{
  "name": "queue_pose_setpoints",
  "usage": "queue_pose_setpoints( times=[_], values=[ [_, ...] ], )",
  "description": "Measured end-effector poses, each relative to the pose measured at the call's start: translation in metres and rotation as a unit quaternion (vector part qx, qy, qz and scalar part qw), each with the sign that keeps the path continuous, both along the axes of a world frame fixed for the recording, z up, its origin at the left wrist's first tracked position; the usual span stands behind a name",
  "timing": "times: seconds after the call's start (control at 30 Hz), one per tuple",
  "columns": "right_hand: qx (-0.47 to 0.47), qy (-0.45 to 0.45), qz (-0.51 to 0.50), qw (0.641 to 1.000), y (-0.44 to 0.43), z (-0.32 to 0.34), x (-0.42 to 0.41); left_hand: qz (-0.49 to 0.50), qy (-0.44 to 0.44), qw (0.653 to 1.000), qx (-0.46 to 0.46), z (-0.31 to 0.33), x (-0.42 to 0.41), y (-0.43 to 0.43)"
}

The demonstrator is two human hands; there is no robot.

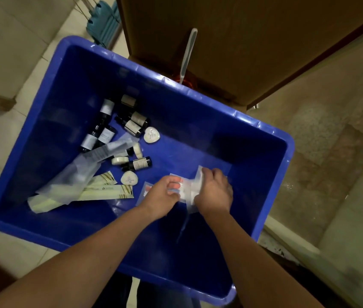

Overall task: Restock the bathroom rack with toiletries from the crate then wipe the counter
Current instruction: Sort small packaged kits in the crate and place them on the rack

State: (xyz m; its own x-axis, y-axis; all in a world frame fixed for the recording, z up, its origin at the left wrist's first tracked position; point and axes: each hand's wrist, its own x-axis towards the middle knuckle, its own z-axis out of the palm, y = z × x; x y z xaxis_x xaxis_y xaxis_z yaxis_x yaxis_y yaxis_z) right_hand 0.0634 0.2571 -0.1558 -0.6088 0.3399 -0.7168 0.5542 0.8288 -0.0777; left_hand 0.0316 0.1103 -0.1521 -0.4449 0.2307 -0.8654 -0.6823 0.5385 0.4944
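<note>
Both hands are reaching down into the blue crate [265,127], which is sitting on a pale tiled floor [2,41] beside a brown wooden panel [242,41]; the left hand [163,196] is curling its fingers round a flat clear packet [185,192] with red marks, low in the crate toward its right side; the right hand [215,192] is gripping a white packet [199,176] just beside it, one edge sticking up past the knuckles; the two hands are nearly touching over the packets; toward the crate's left, small dark bottles [107,130] with pale labels are lying in a loose cluster; a pale heart-shaped soap [151,134] is resting at the cluster's edge, and a second soap [129,177] is lying lower down; long cream sachets [109,192] are lying partly under a crumpled translucent bag [82,174]; a teal suitcase [106,21] is standing beyond the crate's far rim.
</note>
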Motion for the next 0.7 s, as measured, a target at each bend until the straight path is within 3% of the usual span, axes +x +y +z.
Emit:
queue_pose_setpoints(
  times=[0.2,0.33,0.5,0.57,0.7],
  values=[
    [0.049,0.011,0.053,0.997,0.000,-0.008,-0.003,-0.007,-0.005,1.000,0.004,-0.009,0.002,0.000],
    [0.033,0.032,0.011,0.999,0.004,-0.007,-0.012,0.004,-0.010,1.000,0.007,-0.010,0.001,0.004],
    [-0.028,0.181,-0.068,0.981,0.004,0.007,-0.024,0.033,-0.004,0.999,0.005,0.001,-0.008,0.014],
    [-0.120,0.207,-0.195,0.951,-0.004,0.013,-0.029,0.046,0.003,0.999,0.001,0.005,-0.013,0.017],
    [-0.281,0.181,-0.437,0.835,-0.017,0.020,-0.043,0.073,0.017,0.997,0.004,0.013,-0.021,0.015]
  ],
)
